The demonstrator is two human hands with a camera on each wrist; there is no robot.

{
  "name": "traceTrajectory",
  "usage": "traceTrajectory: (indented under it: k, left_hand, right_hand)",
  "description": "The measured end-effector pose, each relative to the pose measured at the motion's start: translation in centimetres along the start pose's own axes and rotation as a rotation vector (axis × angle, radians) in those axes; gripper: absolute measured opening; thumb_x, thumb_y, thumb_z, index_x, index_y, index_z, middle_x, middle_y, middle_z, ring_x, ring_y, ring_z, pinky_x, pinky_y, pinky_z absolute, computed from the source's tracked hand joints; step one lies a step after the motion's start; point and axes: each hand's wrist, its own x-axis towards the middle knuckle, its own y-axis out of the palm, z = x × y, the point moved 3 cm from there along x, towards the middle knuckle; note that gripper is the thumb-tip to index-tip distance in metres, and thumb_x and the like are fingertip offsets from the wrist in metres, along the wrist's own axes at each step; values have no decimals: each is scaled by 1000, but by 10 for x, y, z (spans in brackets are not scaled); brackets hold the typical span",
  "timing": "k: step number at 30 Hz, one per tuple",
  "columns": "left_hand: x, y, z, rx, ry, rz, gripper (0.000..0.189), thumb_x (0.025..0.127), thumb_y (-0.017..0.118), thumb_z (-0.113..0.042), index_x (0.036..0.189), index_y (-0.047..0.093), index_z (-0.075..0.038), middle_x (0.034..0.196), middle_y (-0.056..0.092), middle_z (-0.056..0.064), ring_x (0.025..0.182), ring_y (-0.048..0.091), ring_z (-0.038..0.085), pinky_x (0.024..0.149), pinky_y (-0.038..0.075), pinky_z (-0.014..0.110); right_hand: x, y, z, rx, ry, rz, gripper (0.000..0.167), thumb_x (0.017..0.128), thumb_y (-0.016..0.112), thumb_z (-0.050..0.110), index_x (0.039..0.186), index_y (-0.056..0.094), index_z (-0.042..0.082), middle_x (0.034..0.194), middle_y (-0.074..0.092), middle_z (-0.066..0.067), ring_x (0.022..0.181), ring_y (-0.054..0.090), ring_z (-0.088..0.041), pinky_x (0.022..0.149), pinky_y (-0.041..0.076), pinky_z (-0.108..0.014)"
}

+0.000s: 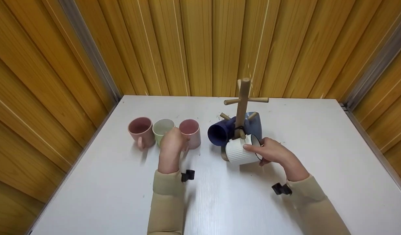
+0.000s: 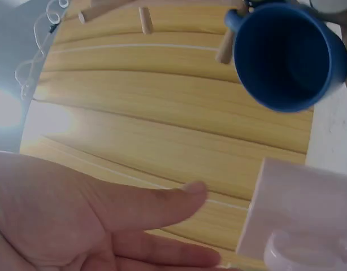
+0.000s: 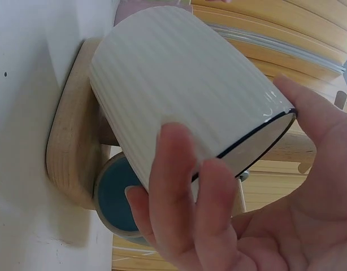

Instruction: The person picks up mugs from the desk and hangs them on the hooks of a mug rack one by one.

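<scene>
My right hand (image 1: 275,150) grips a white ribbed mug (image 1: 241,151) near its dark-edged rim, thumb on one side and fingers on the other. The mug lies tilted against the lower front of a wooden mug tree (image 1: 243,107). In the right wrist view, the mug's ribbed side (image 3: 179,84) fills the middle, beside the wooden base (image 3: 74,130). My left hand (image 1: 171,143) hovers by a pink mug (image 1: 190,132), partly covering a pale green mug (image 1: 163,127). Its thumb (image 2: 156,209) and fingers are extended, apart from the pink mug's handle (image 2: 303,254) in the left wrist view.
A dark blue mug (image 1: 219,133) and a light blue mug (image 1: 255,125) hang on the tree's lower pegs. Bare upper pegs (image 1: 259,100) stick out above. A darker pink mug (image 1: 141,130) stands leftmost on the white table (image 1: 99,182). Wood-panelled walls (image 1: 194,49) surround the table.
</scene>
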Motion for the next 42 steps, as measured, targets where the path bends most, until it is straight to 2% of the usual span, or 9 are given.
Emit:
traceTrajectory:
  k: [4, 8, 13, 16, 24, 29, 33, 36, 42]
  left_hand:
    - [10, 11, 9, 32, 58, 93, 8, 87, 77, -8, 91, 77, -2, 86, 74, 13, 71, 57, 22, 65, 46, 30]
    - [20, 21, 17, 69, 58, 117, 33, 80, 78, 0, 112, 77, -7, 99, 75, 14, 75, 57, 22, 73, 53, 35]
    - [24, 25, 21, 44, 20, 144, 21, 82, 75, 0, 102, 77, -4, 80, 74, 12, 63, 61, 17, 57, 48, 27]
    - [23, 25, 17, 9, -1, 146, 17, 85, 73, -1, 101, 76, -2, 79, 73, 10, 64, 60, 16, 57, 46, 25]
    - [24, 19, 4, -88, -26, -27, 34, 106, 56, -23, 114, 70, 7, 103, 73, 20, 80, 56, 24, 85, 56, 43]
    - [24, 16, 2, -114, -34, -115, 34, 106, 57, -25, 115, 70, 4, 110, 75, 20, 89, 67, 30, 88, 56, 48]
    - [17, 4, -2, -139, -23, -171, 33, 105, 58, -27, 115, 71, 1, 114, 75, 21, 99, 71, 37, 90, 55, 52]
    - [8, -8, -6, -173, 16, -238, 34, 105, 59, -29, 115, 71, 1, 112, 76, 21, 97, 71, 38, 89, 56, 53]
    - [-14, -28, -11, -198, 195, -425, 28, 100, 67, -25, 102, 73, 2, 91, 76, 20, 81, 72, 36, 76, 58, 53]
  right_hand:
    - [-1, 0, 0, -4, 1, 2, 83, 93, 66, 60, 126, 49, -14, 110, 66, -22, 62, 66, -14, 67, 58, -28]
    - [-2, 0, 1, -2, 4, 9, 83, 93, 66, 60, 127, 49, -14, 112, 65, -23, 64, 65, -14, 68, 58, -29]
    - [-2, 0, 1, -1, -2, 11, 81, 93, 66, 61, 124, 50, -12, 109, 66, -20, 63, 65, -14, 67, 58, -28]
    - [-2, -1, 2, -3, -12, 10, 79, 92, 66, 60, 122, 51, -11, 101, 66, -16, 62, 66, -15, 66, 57, -27]
    - [-1, -1, 0, -3, -12, 10, 81, 93, 66, 60, 124, 49, -12, 96, 63, -12, 61, 66, -14, 65, 57, -27]
    - [-2, 0, 0, 4, -11, 14, 79, 92, 66, 61, 123, 50, -10, 100, 63, -14, 63, 65, -14, 66, 56, -27]
    - [-2, 0, 0, -8, -9, 10, 81, 92, 65, 62, 124, 49, -11, 103, 64, -16, 63, 65, -14, 64, 54, -25]
    - [-3, 0, 1, -22, -11, 3, 79, 93, 65, 62, 122, 50, -10, 100, 65, -15, 64, 66, -14, 64, 53, -25]
    - [-9, -2, 3, -129, -21, -15, 88, 92, 61, 69, 125, 50, -11, 94, 68, -17, 75, 70, -23, 69, 52, -31]
